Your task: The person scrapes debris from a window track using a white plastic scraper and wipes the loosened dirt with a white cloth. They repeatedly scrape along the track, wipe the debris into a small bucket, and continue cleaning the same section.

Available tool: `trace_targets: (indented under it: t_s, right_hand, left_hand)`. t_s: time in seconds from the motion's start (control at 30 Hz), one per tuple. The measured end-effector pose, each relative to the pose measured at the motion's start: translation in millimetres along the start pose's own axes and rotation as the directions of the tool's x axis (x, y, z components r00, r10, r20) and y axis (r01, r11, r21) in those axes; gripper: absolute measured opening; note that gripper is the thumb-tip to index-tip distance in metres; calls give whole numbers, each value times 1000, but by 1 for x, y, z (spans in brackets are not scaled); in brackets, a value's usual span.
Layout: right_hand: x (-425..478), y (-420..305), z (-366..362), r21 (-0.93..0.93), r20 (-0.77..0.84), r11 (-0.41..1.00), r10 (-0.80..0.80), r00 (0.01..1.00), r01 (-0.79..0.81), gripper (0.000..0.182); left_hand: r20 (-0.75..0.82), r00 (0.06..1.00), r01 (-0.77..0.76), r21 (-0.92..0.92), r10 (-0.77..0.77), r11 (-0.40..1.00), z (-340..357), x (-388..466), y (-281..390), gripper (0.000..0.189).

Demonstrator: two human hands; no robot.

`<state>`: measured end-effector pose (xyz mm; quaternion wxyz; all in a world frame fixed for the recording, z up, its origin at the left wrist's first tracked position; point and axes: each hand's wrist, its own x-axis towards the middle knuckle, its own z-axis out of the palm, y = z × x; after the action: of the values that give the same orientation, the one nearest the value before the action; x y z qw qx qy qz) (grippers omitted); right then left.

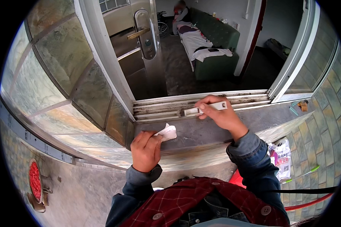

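Note:
My right hand (217,112) grips a white plastic handheld tool, apparently a small groove brush (191,111), whose dark tip lies at the dirty sliding-window track (159,109). In my left hand (145,149) is a crumpled white tissue or cloth (169,132), held above the grey stone sill (187,133) in front of the track. Dark grime shows along the grooves of the track. The window stands open, and its glass sashes (307,62) are at the right side of the frame.
A metal door with a handle (138,33) stands behind the opening at left. Inside, a person (182,15) sits by a green sofa (216,65). Small brown and teal items (302,106) lie on the sill's right end. A printed sack (281,159) and a red-filled basket (34,180) stand below.

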<state>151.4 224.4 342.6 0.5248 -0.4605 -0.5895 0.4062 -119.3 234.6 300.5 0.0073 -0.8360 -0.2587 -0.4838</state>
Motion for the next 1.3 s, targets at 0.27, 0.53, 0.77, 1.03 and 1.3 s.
trace_targets:
  t_s: [0.27,0.53,0.77,1.03,1.3]
  right_hand:
    - [74,33,68,52,64,977,203,977,-207,36]
    - [50,12,10,-133,16,942,313,950,-308,34]
    - [48,-31,-15,-403,51,891,253,966,-211,25]
    - [111,-8,94,-102,336,995,47,941,-14,26]
    - [124,15,127,-113,367,990,118,923,-82,24]
  left_hand:
    - [-9,991,130,86,-130,988,13,-13,-25,14]
    - [-15,991,131,121,-131,984,10,-15,-25,15]
    - [-51,989,146,145,-140,979,13,-18,-21,16]
    - [-53,989,144,168,-137,975,12,-17,-21,17]
    - [-43,988,156,147,-152,977,14,-18,-18,15]
